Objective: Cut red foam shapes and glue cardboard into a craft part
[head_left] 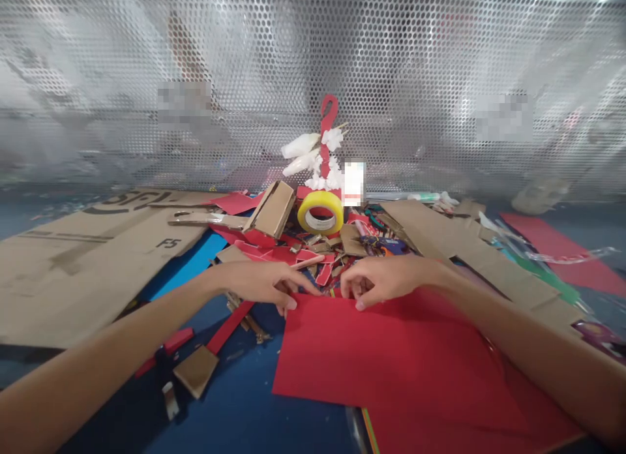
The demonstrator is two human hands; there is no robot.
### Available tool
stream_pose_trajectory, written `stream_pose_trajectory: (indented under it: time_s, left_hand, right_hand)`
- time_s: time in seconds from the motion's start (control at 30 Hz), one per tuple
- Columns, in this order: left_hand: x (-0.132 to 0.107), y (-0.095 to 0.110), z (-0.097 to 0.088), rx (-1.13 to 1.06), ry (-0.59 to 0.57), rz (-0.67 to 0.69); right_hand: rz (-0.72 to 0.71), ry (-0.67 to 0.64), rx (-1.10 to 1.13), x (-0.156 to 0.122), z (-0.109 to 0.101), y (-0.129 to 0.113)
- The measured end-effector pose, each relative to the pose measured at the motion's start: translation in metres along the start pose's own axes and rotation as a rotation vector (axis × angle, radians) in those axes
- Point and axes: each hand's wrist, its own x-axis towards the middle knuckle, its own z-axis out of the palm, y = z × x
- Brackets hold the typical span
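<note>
A large red paper sheet (372, 356) lies on the blue table in front of me. My left hand (264, 281) pinches the sheet's far left corner, fingers curled down onto the edge. My right hand (384, 279) grips the same far edge a little to the right, thumb and fingers closed on the paper. Just beyond my hands is a heap of red paper and cardboard scraps (313, 252).
A yellow tape roll (320, 212) stands behind the scraps, with a red and white paper craft (325, 147) above it. Big cardboard sheets (83, 258) lie left and right (464, 245). A box cutter (166, 349) lies at the near left. A perforated metal screen (391, 69) closes the back.
</note>
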Motion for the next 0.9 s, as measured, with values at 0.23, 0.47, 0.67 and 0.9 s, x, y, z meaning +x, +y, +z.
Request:
stream_pose_trajectory:
  time_s: [0.23,0.47,0.67,0.9]
  left_hand:
    - [-0.001,0.002,0.001,-0.010,-0.010,0.053]
    - [-0.001,-0.002,-0.001,0.042,-0.008,0.070]
    - [-0.003,0.000,-0.002,0.084,0.008,0.039]
    - [-0.002,-0.002,-0.003,0.129,0.033,-0.004]
  right_hand:
    - [0.002,-0.005,-0.005,0.000,0.001,-0.003]
    - [-0.021,0.028,-0.085,-0.004,0.001,-0.010]
    - [-0.138,0.040,-0.090,-0.006,0.001,-0.010]
    - [-0.181,0.068,-0.070,-0.007,-0.001,-0.007]
